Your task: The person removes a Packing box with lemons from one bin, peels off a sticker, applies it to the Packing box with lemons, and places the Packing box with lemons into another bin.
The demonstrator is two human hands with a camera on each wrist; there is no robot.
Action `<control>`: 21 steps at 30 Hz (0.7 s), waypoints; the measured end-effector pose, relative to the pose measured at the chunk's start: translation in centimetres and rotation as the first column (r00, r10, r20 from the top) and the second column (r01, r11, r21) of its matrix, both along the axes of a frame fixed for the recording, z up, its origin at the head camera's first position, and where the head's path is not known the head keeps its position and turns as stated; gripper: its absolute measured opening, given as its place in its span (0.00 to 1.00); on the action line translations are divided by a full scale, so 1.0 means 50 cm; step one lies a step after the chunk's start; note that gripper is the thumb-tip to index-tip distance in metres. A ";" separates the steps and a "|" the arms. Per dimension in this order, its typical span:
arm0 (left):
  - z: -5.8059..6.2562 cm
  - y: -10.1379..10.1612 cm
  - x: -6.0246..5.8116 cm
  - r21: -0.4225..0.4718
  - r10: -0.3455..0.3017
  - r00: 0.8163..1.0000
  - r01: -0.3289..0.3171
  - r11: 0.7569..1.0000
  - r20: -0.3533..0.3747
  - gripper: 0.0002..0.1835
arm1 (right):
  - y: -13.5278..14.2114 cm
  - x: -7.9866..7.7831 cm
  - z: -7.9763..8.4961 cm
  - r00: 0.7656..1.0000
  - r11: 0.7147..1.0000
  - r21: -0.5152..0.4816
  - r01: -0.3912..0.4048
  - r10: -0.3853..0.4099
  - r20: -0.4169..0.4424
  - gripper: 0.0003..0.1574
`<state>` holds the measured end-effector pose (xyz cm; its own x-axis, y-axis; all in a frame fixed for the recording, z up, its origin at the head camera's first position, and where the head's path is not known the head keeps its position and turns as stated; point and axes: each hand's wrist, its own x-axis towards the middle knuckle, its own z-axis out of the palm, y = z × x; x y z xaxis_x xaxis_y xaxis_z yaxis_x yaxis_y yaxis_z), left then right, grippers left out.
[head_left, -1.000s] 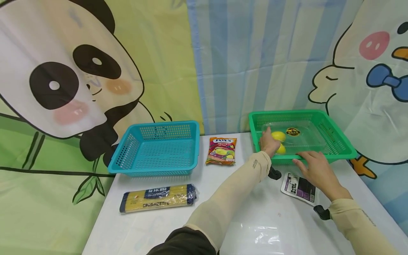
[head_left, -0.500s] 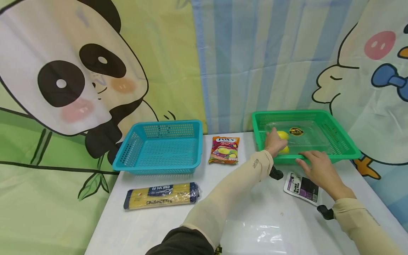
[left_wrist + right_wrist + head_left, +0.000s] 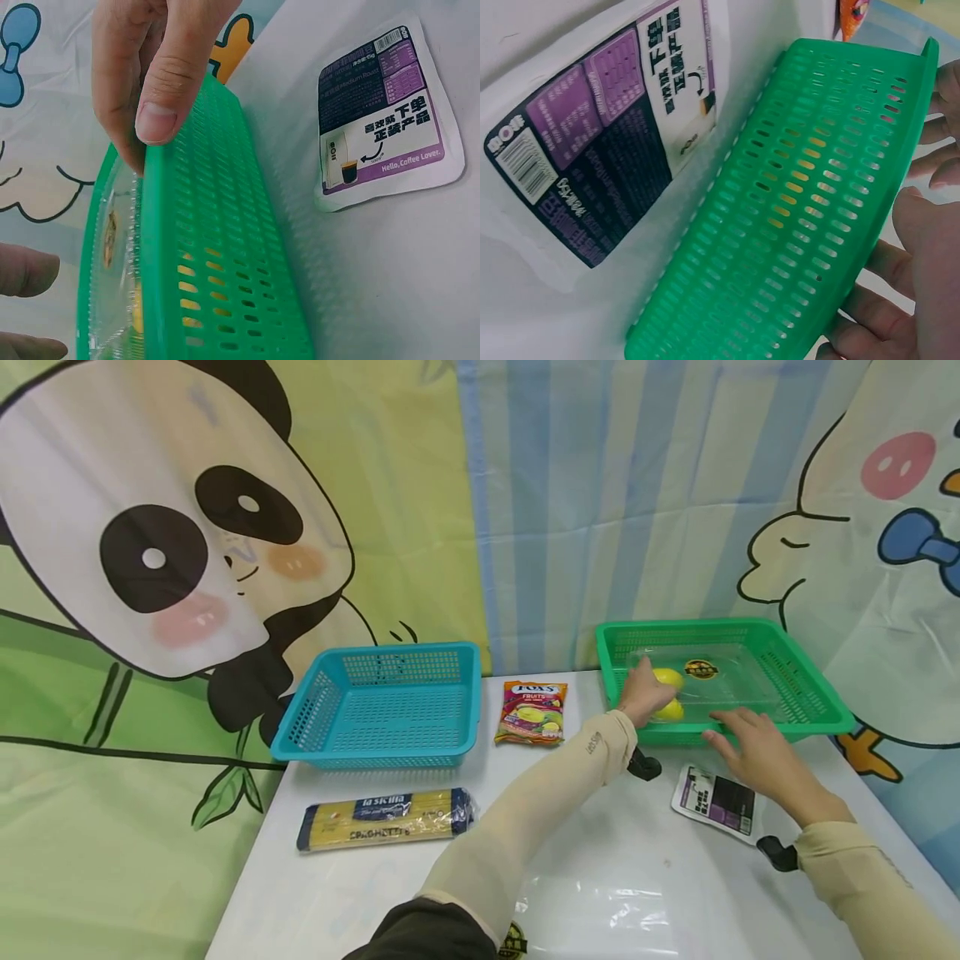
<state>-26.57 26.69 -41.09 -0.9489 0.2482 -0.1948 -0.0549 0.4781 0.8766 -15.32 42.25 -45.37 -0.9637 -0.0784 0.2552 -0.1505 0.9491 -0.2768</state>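
Observation:
A green basket (image 3: 817, 693) stands at the back right. In it lies a clear plastic box (image 3: 731, 685) with a round black and gold sticker. Two yellow lemons (image 3: 667, 710) show at its left end. My left hand (image 3: 647, 695) reaches over the basket's left side, fingertips beside the lemons. In the left wrist view two of its fingers (image 3: 26, 270) stand apart. My right hand (image 3: 768, 760) is at the front rim, thumb at the rim and fingertips just inside, by the box's edge. A white and purple coffee pouch (image 3: 716, 803) lies in front of the basket.
A blue basket (image 3: 393, 718) stands at the back left. Between the baskets lies a Fox's candy bag (image 3: 531, 713). A spaghetti pack (image 3: 386, 818) lies at front left. Clear plastic with a similar sticker (image 3: 513, 942) is at the near edge. A printed curtain (image 3: 555, 510) hangs behind.
The head view has turned slightly, so everything sits further right in it. Both hands stay at the green basket with only small shifts; the objects remain in place.

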 end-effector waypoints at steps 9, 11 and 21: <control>0.033 -0.035 0.005 0.133 -0.098 0.995 0.094 0.987 0.019 0.40 | -0.018 0.003 0.022 0.998 1.000 -0.020 -0.007 0.008 0.057 0.31; 0.048 -0.054 0.011 0.139 -0.137 0.991 0.135 0.981 0.000 0.39 | -0.021 0.006 0.023 0.997 1.000 -0.011 -0.001 0.002 0.078 0.31; 0.134 -0.195 0.031 -0.026 -0.354 0.918 0.355 0.934 -0.178 0.31 | -0.028 0.015 0.027 0.997 1.000 0.011 -0.017 0.017 0.077 0.31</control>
<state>-25.00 16.94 -34.42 -0.8174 0.5753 -0.0296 0.2729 0.4320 0.8596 -14.58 40.84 -44.00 -0.9789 -0.0974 0.1797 -0.1454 0.9497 -0.2773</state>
